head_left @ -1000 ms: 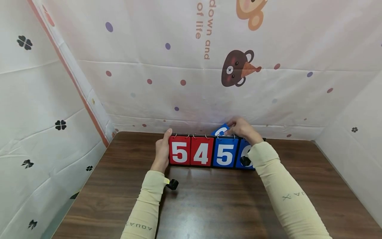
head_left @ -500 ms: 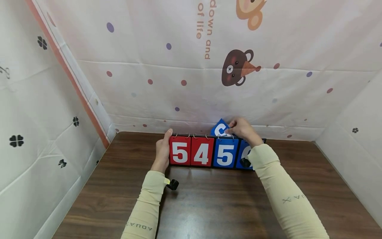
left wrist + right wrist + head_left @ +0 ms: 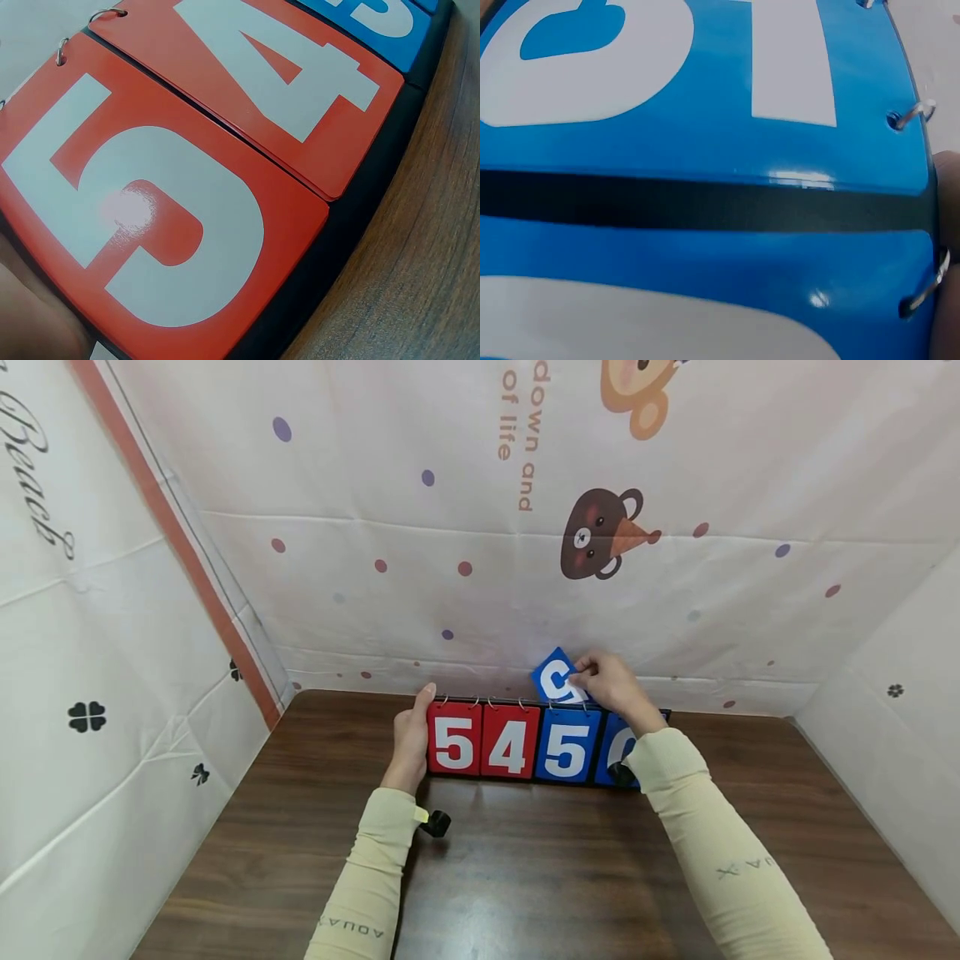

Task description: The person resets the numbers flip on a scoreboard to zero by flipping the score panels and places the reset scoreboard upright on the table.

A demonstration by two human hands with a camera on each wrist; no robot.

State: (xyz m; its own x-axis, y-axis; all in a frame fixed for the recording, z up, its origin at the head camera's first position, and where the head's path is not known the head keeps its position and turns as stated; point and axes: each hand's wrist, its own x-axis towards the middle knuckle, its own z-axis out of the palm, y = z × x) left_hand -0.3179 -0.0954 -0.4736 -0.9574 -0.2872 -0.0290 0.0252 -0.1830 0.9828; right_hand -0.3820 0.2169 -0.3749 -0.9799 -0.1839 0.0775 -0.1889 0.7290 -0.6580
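A black flip scoreboard (image 3: 360,180) stands towards the back of the table. Its front shows a red 5 card (image 3: 453,741), a red 4 card (image 3: 510,742), a blue 5 card (image 3: 567,745) and a partly covered blue digit card (image 3: 615,743). My left hand (image 3: 408,739) grips the board's left end, thumb up along its edge. Above the top edge, behind the front blue 5, my right hand (image 3: 611,683) pinches a raised, tilted blue card (image 3: 558,675) with a white digit. In the right wrist view, metal rings (image 3: 915,114) pass through the cards' holes.
The wooden table (image 3: 517,877) runs forward from the board. Close behind the board hangs a printed cloth backdrop (image 3: 360,602), with another cloth wall (image 3: 112,693) on the left. A small black wrist device (image 3: 436,823) sits beside the left cuff.
The blue card in my right hand has risen further above the scoreboard's top edge, showing more of its digit. My left hand has stayed at the board's left end.
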